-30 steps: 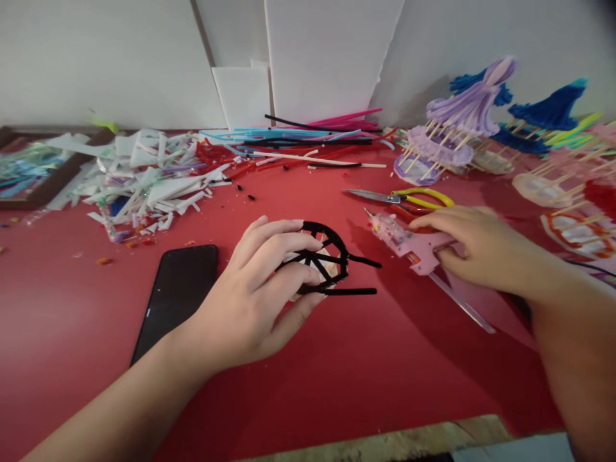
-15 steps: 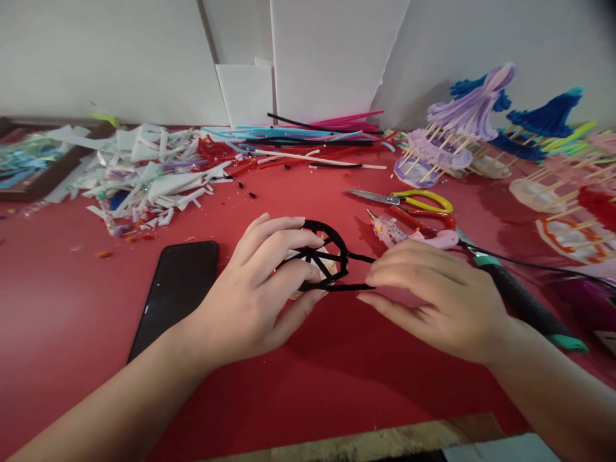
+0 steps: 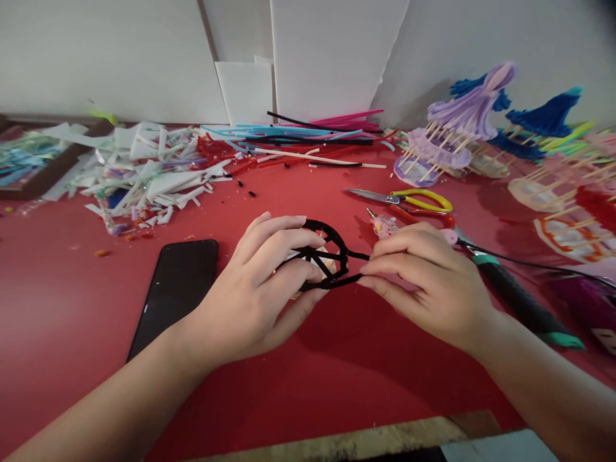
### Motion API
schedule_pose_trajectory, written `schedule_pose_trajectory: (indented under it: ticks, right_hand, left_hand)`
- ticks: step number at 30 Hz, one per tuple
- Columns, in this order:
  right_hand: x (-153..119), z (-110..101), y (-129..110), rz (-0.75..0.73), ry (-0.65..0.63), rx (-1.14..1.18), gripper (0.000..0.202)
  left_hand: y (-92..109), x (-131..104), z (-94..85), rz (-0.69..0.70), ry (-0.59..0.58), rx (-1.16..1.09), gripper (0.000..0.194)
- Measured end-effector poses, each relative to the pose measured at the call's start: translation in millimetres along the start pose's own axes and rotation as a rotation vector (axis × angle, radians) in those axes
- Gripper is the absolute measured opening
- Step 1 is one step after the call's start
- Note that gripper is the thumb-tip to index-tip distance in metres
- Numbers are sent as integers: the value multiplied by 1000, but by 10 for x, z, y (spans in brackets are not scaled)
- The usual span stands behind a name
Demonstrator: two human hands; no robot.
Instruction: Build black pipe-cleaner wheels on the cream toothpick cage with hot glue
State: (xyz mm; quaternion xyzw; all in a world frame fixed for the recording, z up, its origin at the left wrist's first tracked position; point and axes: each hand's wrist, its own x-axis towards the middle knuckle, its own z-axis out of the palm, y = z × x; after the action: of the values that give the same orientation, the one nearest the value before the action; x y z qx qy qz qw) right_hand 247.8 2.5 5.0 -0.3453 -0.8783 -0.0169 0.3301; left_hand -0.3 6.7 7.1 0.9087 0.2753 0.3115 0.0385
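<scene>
My left hand (image 3: 262, 289) grips the black pipe-cleaner frame (image 3: 343, 258) above the red tabletop (image 3: 308, 391); my right hand (image 3: 428, 285) pinches its loose end. Right of the frame, a pink glue gun (image 3: 385, 226) sits close; a careless knuckle could brush its nozzle, and overpulling could warp the frame.

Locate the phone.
In the head view, the phone lies flat on the red table, left of the left hand, in front of the white scraps.
</scene>
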Motion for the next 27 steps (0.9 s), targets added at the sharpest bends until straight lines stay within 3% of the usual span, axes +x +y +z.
schedule_pose_trajectory:
  ticks: [5, 10, 18, 23, 27]
  right_hand:
    - [-1, 3, 32, 41, -42, 7, 13]
    - [-1, -6, 24, 65, -53, 85, 3]
    - [22, 13, -54, 201, -22, 271, 6]
    - [35, 7, -144, 200, -13, 317, 8]
    - [25, 17, -218, 158, -23, 318, 6]
  left_hand:
    - [1, 11, 5, 9, 11, -3, 11]
    - [2, 0, -2, 21, 18, 11, 11]
    - [16, 3, -11, -6, 41, -2, 20]
    - [32, 0, 21, -6, 40, -5, 25]
    - [43, 0, 25, -24, 30, -17, 18]
